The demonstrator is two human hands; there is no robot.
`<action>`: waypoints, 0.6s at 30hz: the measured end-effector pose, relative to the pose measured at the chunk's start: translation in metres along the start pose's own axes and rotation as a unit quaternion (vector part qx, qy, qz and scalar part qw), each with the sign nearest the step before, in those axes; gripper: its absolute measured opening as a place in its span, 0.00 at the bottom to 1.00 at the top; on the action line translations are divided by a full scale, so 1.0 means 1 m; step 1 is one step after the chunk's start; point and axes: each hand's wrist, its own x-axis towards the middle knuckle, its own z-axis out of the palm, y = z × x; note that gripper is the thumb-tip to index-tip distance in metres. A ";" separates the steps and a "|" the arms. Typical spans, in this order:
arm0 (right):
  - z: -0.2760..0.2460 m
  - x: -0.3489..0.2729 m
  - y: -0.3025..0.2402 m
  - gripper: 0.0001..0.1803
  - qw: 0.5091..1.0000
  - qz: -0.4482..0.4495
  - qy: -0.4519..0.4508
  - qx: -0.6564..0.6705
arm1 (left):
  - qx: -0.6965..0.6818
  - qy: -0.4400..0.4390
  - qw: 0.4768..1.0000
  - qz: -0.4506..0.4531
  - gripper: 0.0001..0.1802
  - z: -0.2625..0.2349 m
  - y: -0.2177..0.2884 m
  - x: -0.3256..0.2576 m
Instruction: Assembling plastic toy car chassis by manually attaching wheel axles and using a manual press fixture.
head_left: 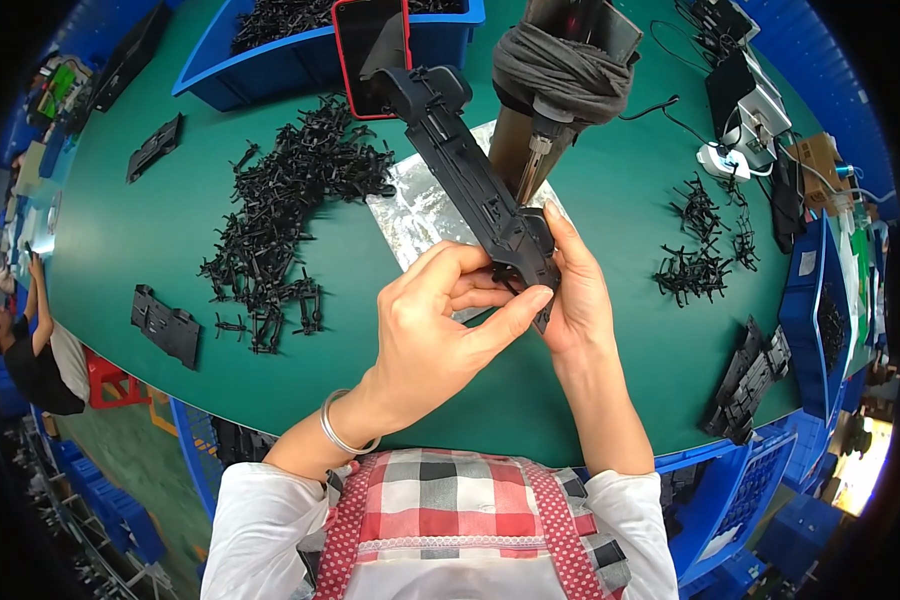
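Note:
Both my hands grip a long black moulded plastic part (462, 160), tilted with its far end up and to the left. My left hand (440, 310) pinches its near end between thumb and fingers. My right hand (582, 285) closes round the right side of that end. Just beyond my fingers a metal nozzle or tool tip (536, 158) points down, under a bundle of dark grey cloth (565, 75). Beneath the part lies a clear plastic bag or sheet (410, 215). Whether a smaller piece sits between my fingers is hidden.
Left of me spreads a heap of small black clips (280, 215); a smaller pile (695, 250) lies right. A blue bin (270, 70) and red-edged frame (370, 112) stand behind. Flat black parts (165, 325) lie leftward, stacked ones (745, 380) rightward. A person (40, 360) sits far left.

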 end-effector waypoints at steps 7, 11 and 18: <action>0.002 0.000 0.001 0.14 0.997 -0.047 0.037 -0.051 | -0.050 -0.027 0.996 -0.067 0.15 -0.007 0.004 -0.001; 0.003 -0.003 0.003 0.13 0.994 -0.084 0.049 -0.055 | -0.086 -0.028 0.992 -0.093 0.14 -0.009 0.003 -0.003; 0.008 -0.007 0.003 0.11 0.996 -0.064 0.052 -0.033 | -0.087 -0.025 0.991 -0.098 0.14 -0.011 0.003 -0.005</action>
